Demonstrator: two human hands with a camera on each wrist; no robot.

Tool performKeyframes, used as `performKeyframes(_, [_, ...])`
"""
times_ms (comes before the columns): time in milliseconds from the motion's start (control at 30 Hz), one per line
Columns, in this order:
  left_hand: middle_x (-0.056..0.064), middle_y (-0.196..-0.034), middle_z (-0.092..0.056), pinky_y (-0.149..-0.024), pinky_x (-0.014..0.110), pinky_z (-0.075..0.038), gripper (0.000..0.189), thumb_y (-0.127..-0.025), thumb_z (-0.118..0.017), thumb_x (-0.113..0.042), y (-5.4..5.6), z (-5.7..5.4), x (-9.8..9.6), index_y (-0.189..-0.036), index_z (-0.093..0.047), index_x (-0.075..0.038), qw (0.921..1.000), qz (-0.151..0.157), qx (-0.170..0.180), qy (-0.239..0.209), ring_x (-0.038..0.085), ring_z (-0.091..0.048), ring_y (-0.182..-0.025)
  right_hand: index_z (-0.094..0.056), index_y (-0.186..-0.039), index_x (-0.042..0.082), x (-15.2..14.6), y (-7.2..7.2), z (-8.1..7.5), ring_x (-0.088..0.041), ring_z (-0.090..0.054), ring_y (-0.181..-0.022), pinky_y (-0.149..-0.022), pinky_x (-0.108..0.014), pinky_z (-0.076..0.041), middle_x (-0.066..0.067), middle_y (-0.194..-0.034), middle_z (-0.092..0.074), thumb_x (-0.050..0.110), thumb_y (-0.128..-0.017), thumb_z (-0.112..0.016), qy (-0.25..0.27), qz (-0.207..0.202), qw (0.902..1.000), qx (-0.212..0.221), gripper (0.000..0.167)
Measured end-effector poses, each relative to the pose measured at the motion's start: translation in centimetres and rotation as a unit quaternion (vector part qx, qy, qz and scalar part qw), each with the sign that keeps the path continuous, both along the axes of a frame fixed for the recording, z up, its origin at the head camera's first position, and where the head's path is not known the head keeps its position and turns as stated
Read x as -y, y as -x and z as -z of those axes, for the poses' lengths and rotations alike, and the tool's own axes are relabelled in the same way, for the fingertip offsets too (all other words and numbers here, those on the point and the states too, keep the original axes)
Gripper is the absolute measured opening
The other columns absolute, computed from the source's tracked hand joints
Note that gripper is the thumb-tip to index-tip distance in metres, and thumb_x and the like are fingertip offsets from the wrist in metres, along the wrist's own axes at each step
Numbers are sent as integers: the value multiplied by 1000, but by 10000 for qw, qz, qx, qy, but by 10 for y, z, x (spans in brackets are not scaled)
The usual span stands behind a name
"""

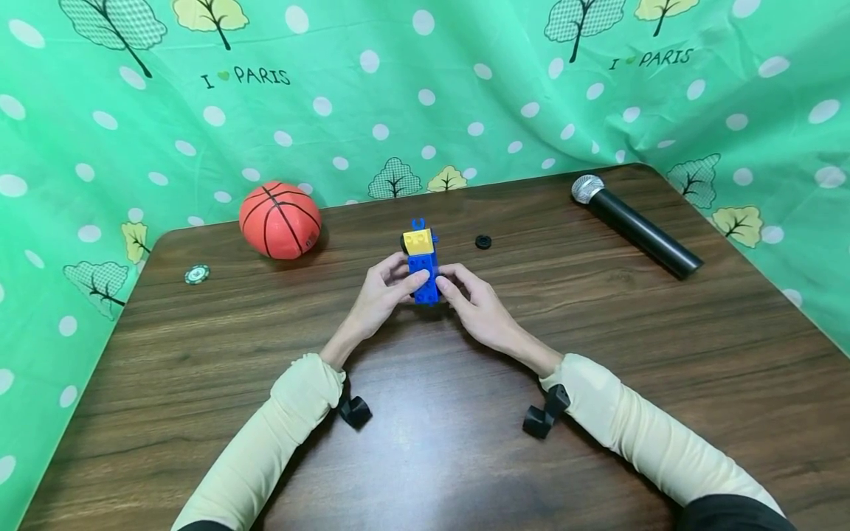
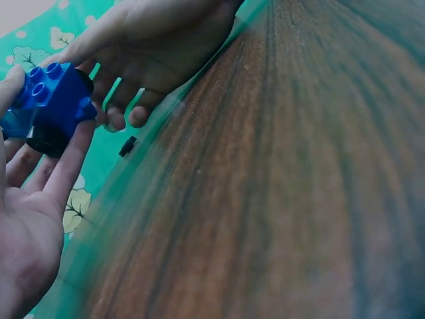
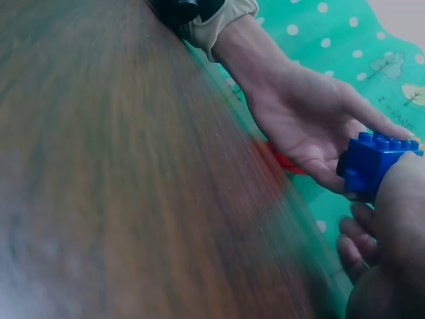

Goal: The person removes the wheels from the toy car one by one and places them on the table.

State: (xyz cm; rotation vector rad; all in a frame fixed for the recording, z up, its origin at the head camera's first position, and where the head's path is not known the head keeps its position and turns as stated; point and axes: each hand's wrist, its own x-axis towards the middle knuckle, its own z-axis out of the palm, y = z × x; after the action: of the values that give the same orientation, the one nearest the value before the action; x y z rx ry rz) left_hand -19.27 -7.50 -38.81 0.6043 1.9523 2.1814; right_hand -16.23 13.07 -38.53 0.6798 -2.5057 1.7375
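A toy car of building blocks (image 1: pixel 422 267), blue with a yellow block near its far end, is in both hands above the table. Studs cover its top, and a blue fork stands at the far end. My left hand (image 1: pixel 380 299) grips it from the left, thumb on top and fingers beneath. From the right, my right hand (image 1: pixel 483 313) holds its near side between thumb and forefinger; the other fingers hang loosely curled in the left wrist view. Black wheels (image 2: pixel 48 139) show on the car. At its far right, a bare blue axle stub sticks out.
A loose black wheel (image 1: pixel 483 241) lies on the wooden table (image 1: pixel 438 442) beyond my right hand. A red toy basketball (image 1: pixel 280 220) and a green-and-white chip (image 1: pixel 197 274) are at the left. A black microphone (image 1: pixel 637 227) lies back right. A green curtain (image 1: pixel 372 96) hangs behind.
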Motion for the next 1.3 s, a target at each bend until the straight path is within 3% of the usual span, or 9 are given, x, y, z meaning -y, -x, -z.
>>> performKeyframes(100, [25,-120,-69,-78,33,-60,41,-100,-65,-17,0,0,0,-131,-56,8,9999,76,53,-100,18,-72,-94,-60,-132,2,1,-1,1,-27,-58,-86,-75,-31,-48,-12,-100,-64,19,-112,-48,2,54,9998,-211,30])
performKeyframes(300, [25,-121,-69,-79,35,-61,47,-100,-67,-19,0,2,0,-136,-54,7,9998,96,46,-158,19,-73,-96,-63,-123,-1,5,-3,0,-22,-62,-80,-72,-33,-49,-9,-97,-70,12,-109,-54,-211,527,9921,-1122,21])
performKeyframes(467, [22,-119,-71,-78,34,-60,55,-98,-73,-33,-2,1,0,-135,-57,5,9998,23,-187,31,20,-73,-97,-64,-111,1,8,-3,4,-14,-55,-68,-61,-27,-44,-4,-83,-65,11,-107,-57,-363,937,9807,-1675,12])
performKeyframes(567, [20,-116,-72,-78,34,-61,47,-100,-71,-27,-4,-2,-1,-133,-59,4,9991,-143,-356,155,22,-73,-97,-65,-110,0,12,-3,5,-13,-53,-65,-58,-24,-42,-4,-80,-63,11,-107,-58,-331,1154,9762,-1807,13])
performKeyframes(733, [19,-112,-74,-75,34,-61,33,-100,-69,-12,-7,-5,-4,-128,-61,5,9970,-461,-550,273,23,-74,-95,-66,-108,-1,19,-3,4,-13,-53,-65,-58,-23,-41,-4,-79,-63,13,-106,-59,-231,1478,9734,-1735,16])
performKeyframes(900, [19,-110,-74,-75,33,-61,31,-98,-70,-8,-9,-5,-5,-125,-63,5,9946,-712,-688,322,22,-74,-94,-67,-108,-1,23,-1,4,-13,-55,-66,-59,-23,-43,-5,-78,-64,14,-107,-59,-189,1625,9719,-1695,18])
performKeyframes(1067, [18,-109,-75,-76,33,-61,32,-98,-71,-9,-10,-4,-6,-126,-63,6,9941,-747,-743,251,21,-74,-94,-68,-106,-1,24,-1,3,-13,-54,-65,-58,-24,-42,-3,-77,-62,16,-107,-58,-260,1725,9702,-1681,19])
performKeyframes(1167, [17,-107,-75,-75,32,-60,32,-98,-71,-11,-9,-3,-6,-125,-64,5,9939,-788,-721,258,19,-73,-92,-68,-103,1,24,-1,2,-14,-51,-64,-57,-26,-41,-2,-75,-59,18,-107,-58,-268,1683,9726,-1582,20])
performKeyframes(1300, [18,-107,-74,-71,32,-60,34,-98,-70,-12,-8,-2,-5,-126,-63,6,9960,-711,-529,76,18,-74,-89,-66,-107,4,22,0,2,-16,-50,-67,-61,-28,-40,-1,-77,-58,20,-109,-54,-50,1363,9827,-1253,20])
